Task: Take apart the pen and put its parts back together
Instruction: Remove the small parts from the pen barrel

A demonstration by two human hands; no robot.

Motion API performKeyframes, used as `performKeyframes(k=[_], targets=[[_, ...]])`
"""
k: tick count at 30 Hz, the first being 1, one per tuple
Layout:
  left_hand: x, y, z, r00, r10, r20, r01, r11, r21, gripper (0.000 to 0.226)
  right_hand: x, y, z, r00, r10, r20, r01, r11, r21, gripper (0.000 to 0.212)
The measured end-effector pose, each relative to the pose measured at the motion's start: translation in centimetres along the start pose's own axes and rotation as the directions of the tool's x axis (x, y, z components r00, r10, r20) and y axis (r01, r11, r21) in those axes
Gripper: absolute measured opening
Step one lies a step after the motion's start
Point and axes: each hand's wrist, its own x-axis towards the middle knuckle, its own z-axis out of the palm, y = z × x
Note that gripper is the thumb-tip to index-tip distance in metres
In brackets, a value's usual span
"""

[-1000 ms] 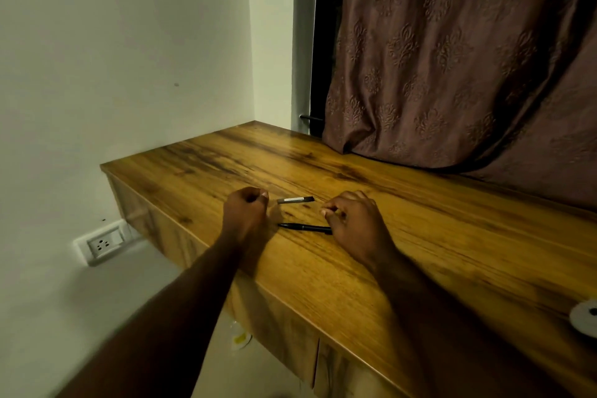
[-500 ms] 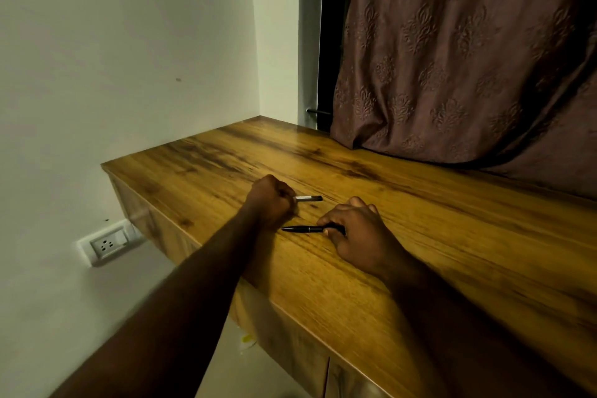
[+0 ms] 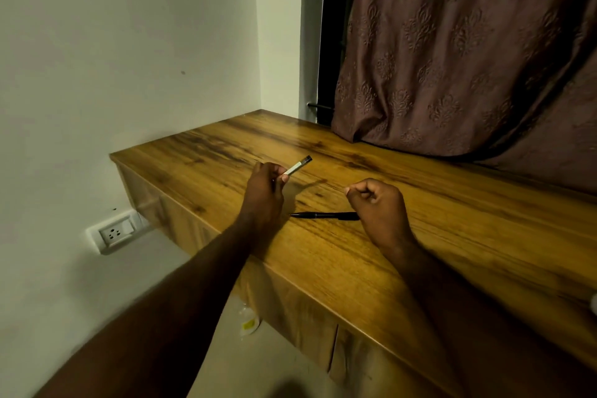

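My left hand (image 3: pixel 265 186) holds a short white pen part with a dark end (image 3: pixel 298 165), lifted above the wooden desk (image 3: pixel 452 236) and pointing up to the right. The black pen body (image 3: pixel 323 215) lies flat on the desk, tip pointing left. My right hand (image 3: pixel 376 203) is curled into a loose fist just right of the black body; its heel hides the body's right end. I cannot tell whether the right hand touches it, and nothing shows between its fingers.
A patterned brown curtain (image 3: pixel 452 58) hangs over the desk's far side. A white wall with a power socket (image 3: pixel 114 233) is on the left. The desk's front edge runs diagonally below my arms. A white round object (image 3: pixel 593 304) peeks in at the right edge.
My left hand reached the white part, closed on it and lifted it off the desk. My right hand let go of the black body and drew back to the right, curling into a fist.
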Motion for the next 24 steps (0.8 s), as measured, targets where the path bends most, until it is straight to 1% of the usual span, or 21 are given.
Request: performKeyframes(k=[3, 5, 7, 8, 11, 14, 16, 20, 21, 24], targets=[[-2.1, 1.2, -0.7, 0.993, 0.103, 0.052, -0.105, 0.993, 0.044, 0.011, -0.6, -0.3, 0.6, 0.999, 0.035, 0.007, -0.036, 0.997, 0.067, 0.026], [-3.4, 2.3, -1.1, 0.978, 0.165, 0.129, -0.176, 0.981, 0.08, 0.011, -1.2, -0.9, 0.7, 0.998, 0.054, 0.037, -0.057, 0.993, 0.103, 0.019], [-4.6, 3.0, -1.2, 0.953, 0.196, 0.23, -0.232, 0.963, 0.14, 0.018, -1.7, -1.2, 0.7, 0.993, 0.091, 0.07, -0.101, 0.983, 0.152, 0.011], [-5.2, 3.3, -1.1, 0.945, 0.205, 0.255, -0.25, 0.955, 0.16, 0.02, -1.8, -1.2, 0.6, 0.991, 0.109, 0.083, -0.121, 0.979, 0.161, 0.01], [-6.6, 3.8, -1.3, 0.945, 0.21, 0.252, -0.257, 0.952, 0.169, 0.016, -2.3, -1.3, 0.2, 0.978, 0.171, 0.117, -0.19, 0.968, 0.167, 0.008], [-7.1, 4.2, -1.3, 0.946, 0.19, 0.263, -0.252, 0.94, 0.228, 0.019, -3.2, -1.5, -0.7, 0.962, 0.206, 0.179, -0.242, 0.948, 0.207, 0.005], [-7.4, 4.6, -1.1, 0.931, 0.226, 0.288, -0.303, 0.916, 0.263, 0.022, -3.8, -1.4, -1.4, 0.958, 0.21, 0.198, -0.253, 0.941, 0.226, 0.008], [-7.4, 5.7, -0.5, 0.896, 0.316, 0.312, -0.418, 0.837, 0.354, 0.028, -3.9, -1.2, -2.1, 0.956, 0.241, 0.167, -0.28, 0.919, 0.276, 0.011], [-7.4, 6.1, -0.3, 0.891, 0.333, 0.31, -0.436, 0.819, 0.374, 0.031, -3.8, -1.2, -2.1, 0.953, 0.252, 0.168, -0.292, 0.91, 0.293, 0.011], [-7.1, 7.3, 0.7, 0.9, 0.332, 0.281, -0.426, 0.804, 0.414, 0.051, -3.5, -0.8, -2.3, 0.941, 0.284, 0.184, -0.332, 0.882, 0.336, 0.008]])
